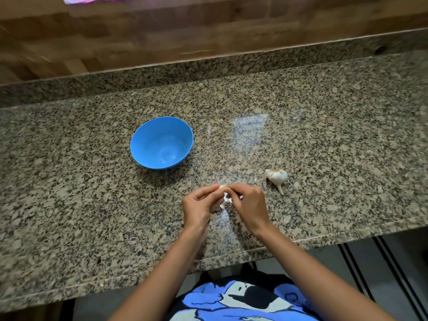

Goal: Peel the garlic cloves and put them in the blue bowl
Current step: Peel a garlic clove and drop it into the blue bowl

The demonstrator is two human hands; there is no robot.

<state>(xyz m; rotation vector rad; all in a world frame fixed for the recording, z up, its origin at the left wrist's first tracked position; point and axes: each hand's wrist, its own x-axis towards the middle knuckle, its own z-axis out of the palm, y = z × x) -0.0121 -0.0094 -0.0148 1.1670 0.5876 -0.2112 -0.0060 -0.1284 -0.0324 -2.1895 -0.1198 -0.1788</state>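
We are holding one small, pale garlic clove (222, 187) between both our hands, just above the speckled brown stone counter (324, 135). Our left hand (199, 202) is pinching one side of it and our right hand (249, 202) is pinching the other, with all our fingers curled in close. Thin white bits of peel (227, 198) are hanging under the clove. The round blue plastic bowl (141, 144) is sitting up and to the left, so our left hand is nearer to it. It looks empty. The white garlic bulb (277, 176) is lying near our right hand.
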